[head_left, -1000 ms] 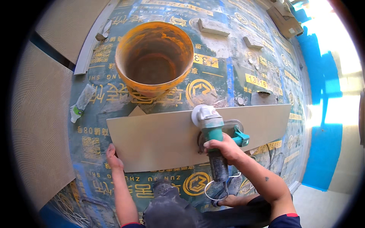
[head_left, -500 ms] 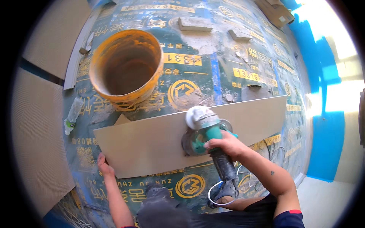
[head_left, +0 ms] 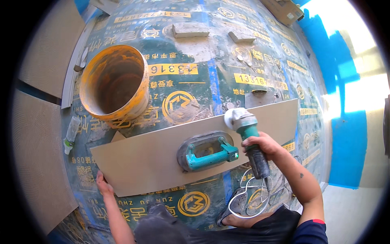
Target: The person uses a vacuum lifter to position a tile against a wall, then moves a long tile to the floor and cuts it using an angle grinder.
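Note:
A long beige tile strip (head_left: 136, 164) lies aslant across the middle, its right end farther off. At its lower left corner, my left hand (head_left: 104, 183) grips the edge; some fingers are hidden beneath. My right hand (head_left: 264, 145) is closed round the green and black body of an angle grinder (head_left: 257, 162). The grinder's pale, dusty head is over the tile's far edge, right of centre. A teal-handled suction lifter (head_left: 209, 161) with a dark oval pad sits on the tile's face, just left of the grinder, with neither hand on it.
An orange-rimmed, stained bucket (head_left: 142, 93) stands beyond the tile at left. Two pale blocks (head_left: 190, 31) lie farther off on the printed green floor sheet (head_left: 191, 53). A white cord (head_left: 232, 203) loops by my foot. A plastic bottle (head_left: 72, 134) lies at left, near large ribbed panels (head_left: 40, 154).
The grinder in my right hand has moved right along the tile's far edge, uncovering the suction lifter. My left hand keeps its grip on the tile. The view has shifted slightly.

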Demonstrator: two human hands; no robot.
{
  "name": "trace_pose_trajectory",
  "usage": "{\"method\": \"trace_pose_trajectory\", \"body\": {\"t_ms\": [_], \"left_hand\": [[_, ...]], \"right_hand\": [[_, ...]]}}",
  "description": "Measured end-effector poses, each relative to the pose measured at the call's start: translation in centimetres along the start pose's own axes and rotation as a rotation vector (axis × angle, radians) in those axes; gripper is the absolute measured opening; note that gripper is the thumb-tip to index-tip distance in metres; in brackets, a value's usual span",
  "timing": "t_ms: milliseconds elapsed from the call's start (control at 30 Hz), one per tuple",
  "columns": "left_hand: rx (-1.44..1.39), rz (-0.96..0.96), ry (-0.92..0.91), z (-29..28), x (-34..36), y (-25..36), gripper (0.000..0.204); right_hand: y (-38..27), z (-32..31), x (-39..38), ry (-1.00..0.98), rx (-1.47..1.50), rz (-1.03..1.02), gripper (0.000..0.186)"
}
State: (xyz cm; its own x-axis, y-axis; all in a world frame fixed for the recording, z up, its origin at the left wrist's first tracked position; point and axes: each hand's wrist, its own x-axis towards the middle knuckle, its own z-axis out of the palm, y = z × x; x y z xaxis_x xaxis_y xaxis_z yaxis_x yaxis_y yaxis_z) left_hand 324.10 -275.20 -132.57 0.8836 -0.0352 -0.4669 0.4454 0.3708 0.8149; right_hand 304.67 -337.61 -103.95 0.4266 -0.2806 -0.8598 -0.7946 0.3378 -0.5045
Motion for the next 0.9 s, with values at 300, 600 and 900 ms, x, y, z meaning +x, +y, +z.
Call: {"method": "trace_pose_trajectory", "body": {"t_ms": [300,600,900], "left_hand": [[0.139,0.004,0.081,2.5,-0.5,1.5,0.030],[1.073,0.421,0.298,7.4,0.9,6.1,0.034],[1.643,0.692,-0.558,33.8,-6.1,10.0,0.032]], "right_hand": [[2.1,-4.5,1.1,-0.055,0.069,-0.072,0.032],[2.3,-3.1,2.7,-0.256,-0.095,-0.278,0.037],[3.9,-12.3,2.6,-0.033,0.069,-0.241,0.029]]}}
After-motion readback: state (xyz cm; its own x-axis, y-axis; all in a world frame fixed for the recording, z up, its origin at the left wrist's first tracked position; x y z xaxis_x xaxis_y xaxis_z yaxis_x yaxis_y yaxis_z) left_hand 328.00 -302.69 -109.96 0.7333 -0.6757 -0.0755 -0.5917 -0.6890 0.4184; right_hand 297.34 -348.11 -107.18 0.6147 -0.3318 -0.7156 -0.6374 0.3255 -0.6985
